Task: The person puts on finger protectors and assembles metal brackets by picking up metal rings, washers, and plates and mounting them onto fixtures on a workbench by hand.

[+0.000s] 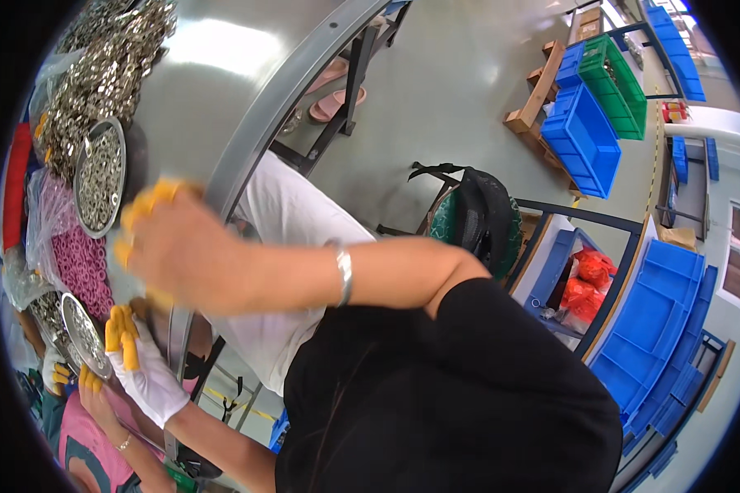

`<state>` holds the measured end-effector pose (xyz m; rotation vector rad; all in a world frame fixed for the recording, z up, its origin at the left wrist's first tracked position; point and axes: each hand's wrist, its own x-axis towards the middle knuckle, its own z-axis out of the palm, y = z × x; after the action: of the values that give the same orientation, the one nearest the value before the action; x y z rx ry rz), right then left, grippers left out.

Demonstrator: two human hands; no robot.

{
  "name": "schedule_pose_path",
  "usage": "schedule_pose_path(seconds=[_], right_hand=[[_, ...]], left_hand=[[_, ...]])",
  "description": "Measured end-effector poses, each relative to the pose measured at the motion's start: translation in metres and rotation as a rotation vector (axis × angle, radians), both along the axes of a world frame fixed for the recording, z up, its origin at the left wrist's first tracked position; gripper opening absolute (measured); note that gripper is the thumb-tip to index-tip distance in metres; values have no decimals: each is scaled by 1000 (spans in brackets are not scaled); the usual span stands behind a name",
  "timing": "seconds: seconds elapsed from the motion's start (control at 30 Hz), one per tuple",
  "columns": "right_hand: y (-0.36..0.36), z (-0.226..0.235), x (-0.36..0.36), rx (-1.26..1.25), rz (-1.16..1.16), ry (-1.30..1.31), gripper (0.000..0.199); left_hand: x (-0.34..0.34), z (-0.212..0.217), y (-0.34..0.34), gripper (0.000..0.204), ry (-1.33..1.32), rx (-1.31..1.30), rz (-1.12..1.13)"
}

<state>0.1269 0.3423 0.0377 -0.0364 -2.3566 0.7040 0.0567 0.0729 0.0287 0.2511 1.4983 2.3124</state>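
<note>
Going by the head view, and having just the one. Got the right hand (173, 251) up by the table (181, 107) edge, bare apart from yellow finger covers (166, 189), near the upper dish (124, 160). Looks loosely curled in the fingers, but can't tell about a grip on anything thanks to the blur. Lower down, got the left hand (142, 374) in a white glove (158, 396), bending its covered fingers near the lower dish (64, 314). Can't tell pinching from resting there, nor touching the rim from just beside it.

Can see both dishes over on the picture's left, loaded with small metal rings (100, 181), with pink rings (82, 267) heaped between and metal parts (107, 82) piled past the upper one. Also spotting a co-worker's hand (97, 401) close to the lower dish.

As for trouble: could clip the upper rim with a quick right hand and spill metal into the pink heap. Could tip the lower dish by leaning on its rim, or by bumping the co-worker in that tight corner.

On direction: probably round, so pointing nowhere. Reading long axes as seen: near upright for the upper dish, slanting upper left to lower right for the lower.
</note>
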Motion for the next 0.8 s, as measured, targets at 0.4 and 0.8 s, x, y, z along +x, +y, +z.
schedule_pose_path(seconds=[0.4, 0.8], right_hand=[[138, -28, 213, -551, -297, -343, 19], [111, -162, 448, -458, -679, -1129, 24]], left_hand=[[9, 5, 3, 38, 67, -46, 3], [24, 12, 74, 18, 358, -603, 478]])
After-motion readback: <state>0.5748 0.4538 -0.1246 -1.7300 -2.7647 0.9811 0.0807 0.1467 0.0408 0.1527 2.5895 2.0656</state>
